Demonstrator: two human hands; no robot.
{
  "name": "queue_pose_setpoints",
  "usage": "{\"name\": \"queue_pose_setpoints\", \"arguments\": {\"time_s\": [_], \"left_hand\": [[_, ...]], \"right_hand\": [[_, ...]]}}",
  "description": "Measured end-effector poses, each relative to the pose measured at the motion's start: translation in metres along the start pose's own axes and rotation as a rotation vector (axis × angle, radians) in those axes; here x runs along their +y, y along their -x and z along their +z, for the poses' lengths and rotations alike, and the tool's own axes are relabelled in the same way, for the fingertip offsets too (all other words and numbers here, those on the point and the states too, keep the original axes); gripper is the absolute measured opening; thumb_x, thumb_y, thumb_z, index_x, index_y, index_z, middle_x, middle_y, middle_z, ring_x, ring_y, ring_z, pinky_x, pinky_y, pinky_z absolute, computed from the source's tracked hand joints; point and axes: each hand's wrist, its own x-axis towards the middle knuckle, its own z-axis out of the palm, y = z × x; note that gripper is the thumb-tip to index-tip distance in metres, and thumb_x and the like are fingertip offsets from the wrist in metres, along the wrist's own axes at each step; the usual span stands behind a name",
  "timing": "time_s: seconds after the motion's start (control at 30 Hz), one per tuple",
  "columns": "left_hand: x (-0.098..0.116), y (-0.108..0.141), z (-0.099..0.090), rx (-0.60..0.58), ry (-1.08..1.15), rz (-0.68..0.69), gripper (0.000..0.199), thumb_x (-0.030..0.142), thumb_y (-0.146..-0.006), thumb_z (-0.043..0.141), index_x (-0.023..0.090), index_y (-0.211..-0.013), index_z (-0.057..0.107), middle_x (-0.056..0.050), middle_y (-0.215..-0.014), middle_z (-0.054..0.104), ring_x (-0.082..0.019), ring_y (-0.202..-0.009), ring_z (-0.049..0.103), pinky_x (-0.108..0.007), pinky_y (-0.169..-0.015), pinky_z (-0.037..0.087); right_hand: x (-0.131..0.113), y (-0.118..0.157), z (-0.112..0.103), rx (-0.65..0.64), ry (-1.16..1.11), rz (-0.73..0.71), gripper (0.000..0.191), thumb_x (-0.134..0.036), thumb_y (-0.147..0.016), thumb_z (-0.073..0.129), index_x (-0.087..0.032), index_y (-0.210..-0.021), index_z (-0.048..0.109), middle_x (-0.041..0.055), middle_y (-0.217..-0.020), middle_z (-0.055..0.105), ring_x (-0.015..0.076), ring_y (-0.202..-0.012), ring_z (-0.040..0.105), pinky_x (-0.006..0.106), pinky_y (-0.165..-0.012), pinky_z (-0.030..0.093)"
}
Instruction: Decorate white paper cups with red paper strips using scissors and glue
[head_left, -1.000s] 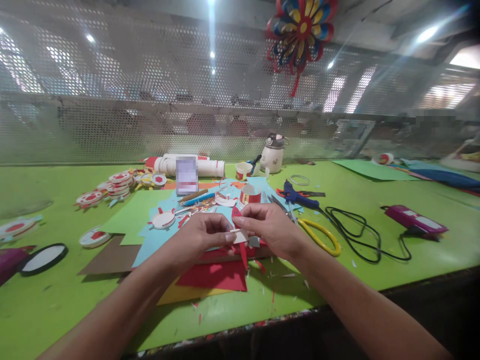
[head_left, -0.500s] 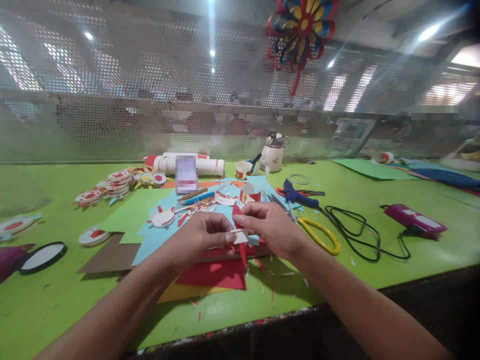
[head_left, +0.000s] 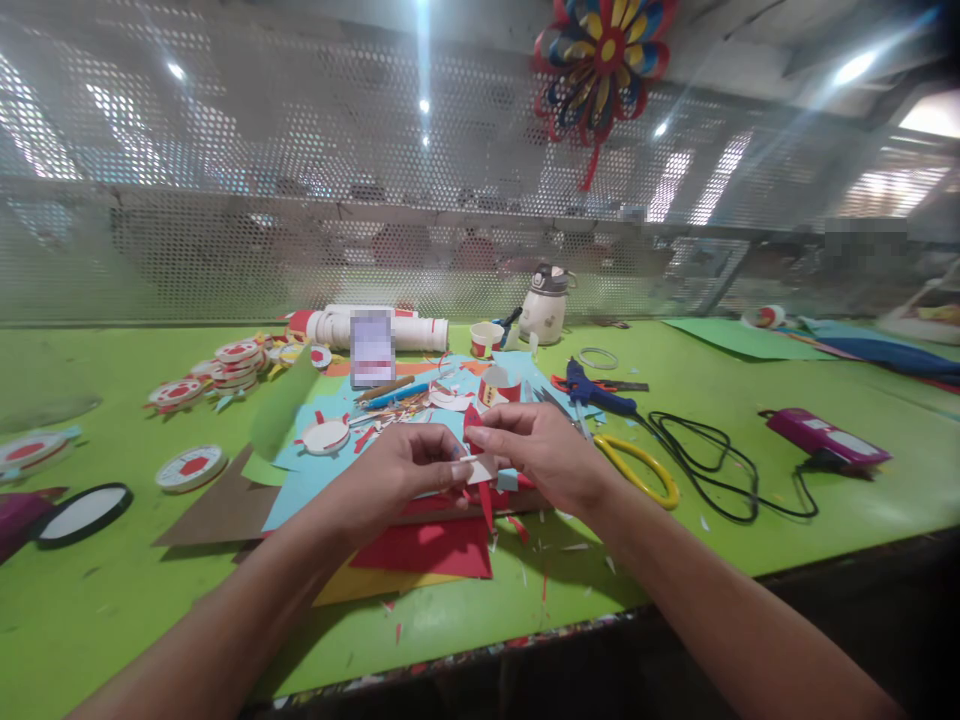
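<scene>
Low over the paper pile, my left hand (head_left: 416, 462) pinches a small white paper piece (head_left: 481, 468) between thumb and fingers. Beside it, my right hand (head_left: 536, 448) is closed on a narrow red paper strip (head_left: 486, 510), which passes behind the white piece and sticks out above and below it. The two pieces overlap; whether they are joined I cannot tell. Just beyond my fingers stands a red and white paper cup piece (head_left: 499, 387). A white disc with red tabs (head_left: 325, 437) lies to the left of my left hand.
Scissors with yellow handles (head_left: 637, 472) and a blue glue gun (head_left: 600, 388) lie right of my hands, near a black cord (head_left: 705, 440) and a purple box (head_left: 825, 440). Finished-looking discs (head_left: 191, 468) sit left. A bottle (head_left: 545, 305) and white rolls (head_left: 405, 332) stand behind.
The light green sheet at the left has curled up and shifted, baring more table beside the disc there. My hands and the pieces in them have hardly moved.
</scene>
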Motion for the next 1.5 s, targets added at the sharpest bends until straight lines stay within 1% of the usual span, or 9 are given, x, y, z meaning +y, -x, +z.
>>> {"name": "queue_pose_setpoints", "arguments": {"time_s": [0.2,0.37,0.5,0.8,0.97,1.1,1.23,1.37,1.5], "left_hand": [[0.001,0.000,-0.002,0.032,0.037,0.023,0.022,0.031,-0.067,0.077,0.015,-0.068,0.063,-0.001,-0.063,0.064,-0.015,-0.063,0.062,-0.030,-0.068,0.050],[-0.003,-0.003,-0.006,0.036,0.027,0.071,0.019,0.029,-0.069,0.076,0.015,-0.068,0.064,0.000,-0.062,0.064,-0.013,-0.061,0.061,-0.027,-0.065,0.047],[-0.004,-0.004,-0.009,0.033,-0.004,0.123,0.016,0.027,-0.072,0.073,0.014,-0.069,0.065,0.000,-0.064,0.064,-0.013,-0.063,0.060,-0.026,-0.066,0.046],[-0.004,-0.004,-0.007,0.036,-0.015,0.133,0.017,0.028,-0.074,0.072,0.014,-0.069,0.063,0.000,-0.062,0.064,-0.013,-0.063,0.060,-0.026,-0.066,0.045],[-0.004,-0.004,-0.007,0.025,-0.019,0.139,0.017,0.028,-0.074,0.072,0.014,-0.070,0.063,0.000,-0.064,0.065,-0.012,-0.063,0.059,-0.026,-0.066,0.045],[-0.002,-0.003,-0.005,0.021,-0.020,0.102,0.018,0.028,-0.072,0.074,0.014,-0.069,0.063,0.001,-0.064,0.063,-0.011,-0.062,0.058,-0.024,-0.065,0.045],[-0.001,-0.002,-0.002,0.013,-0.025,0.082,0.018,0.028,-0.072,0.074,0.014,-0.069,0.063,0.001,-0.064,0.063,-0.010,-0.062,0.057,-0.023,-0.063,0.045],[-0.001,-0.001,-0.001,-0.003,-0.015,0.046,0.017,0.028,-0.073,0.073,0.013,-0.072,0.064,0.000,-0.065,0.064,-0.012,-0.064,0.059,-0.027,-0.067,0.049],[0.000,-0.001,-0.001,0.001,0.012,0.042,0.015,0.027,-0.073,0.073,0.014,-0.075,0.065,-0.001,-0.068,0.065,-0.013,-0.065,0.060,-0.028,-0.069,0.049]], "right_hand": [[0.004,-0.004,-0.009,-0.044,-0.019,-0.093,0.032,-0.044,-0.078,0.068,-0.014,-0.069,0.062,-0.0020,-0.063,0.055,0.0077,-0.055,0.050,0.023,-0.054,0.041],[0.000,-0.003,-0.012,-0.095,0.133,-0.085,0.039,-0.050,-0.080,0.064,-0.014,-0.062,0.059,-0.0015,-0.060,0.053,0.0085,-0.054,0.048,0.025,-0.055,0.041],[-0.003,0.001,-0.012,-0.144,0.224,-0.090,0.036,-0.046,-0.079,0.065,-0.014,-0.066,0.061,-0.0011,-0.061,0.054,0.0090,-0.057,0.048,0.024,-0.056,0.039],[-0.002,0.004,-0.008,-0.108,0.209,-0.064,0.035,-0.047,-0.074,0.070,-0.013,-0.070,0.063,-0.0007,-0.059,0.057,0.0101,-0.056,0.050,0.025,-0.057,0.040],[0.002,0.001,-0.011,-0.097,0.075,-0.130,0.025,-0.038,-0.079,0.068,-0.014,-0.074,0.063,-0.0017,-0.065,0.057,0.0091,-0.060,0.051,0.025,-0.062,0.042],[0.004,-0.003,-0.008,-0.061,-0.012,-0.122,0.029,-0.041,-0.078,0.069,-0.014,-0.070,0.062,-0.0020,-0.063,0.056,0.0083,-0.058,0.048,0.025,-0.060,0.040],[0.001,-0.002,-0.002,-0.015,0.025,-0.077,0.031,-0.041,-0.073,0.073,-0.014,-0.063,0.060,-0.0034,-0.057,0.052,0.0082,-0.055,0.047,0.024,-0.056,0.038],[-0.003,0.003,0.002,0.028,0.114,-0.036,0.029,-0.040,-0.074,0.071,-0.015,-0.063,0.060,-0.0031,-0.056,0.053,0.0088,-0.054,0.048,0.024,-0.053,0.038],[0.000,0.003,0.001,0.013,0.127,-0.075,0.025,-0.035,-0.077,0.068,-0.015,-0.064,0.061,-0.0027,-0.057,0.055,0.0087,-0.055,0.049,0.024,-0.055,0.039]]}}
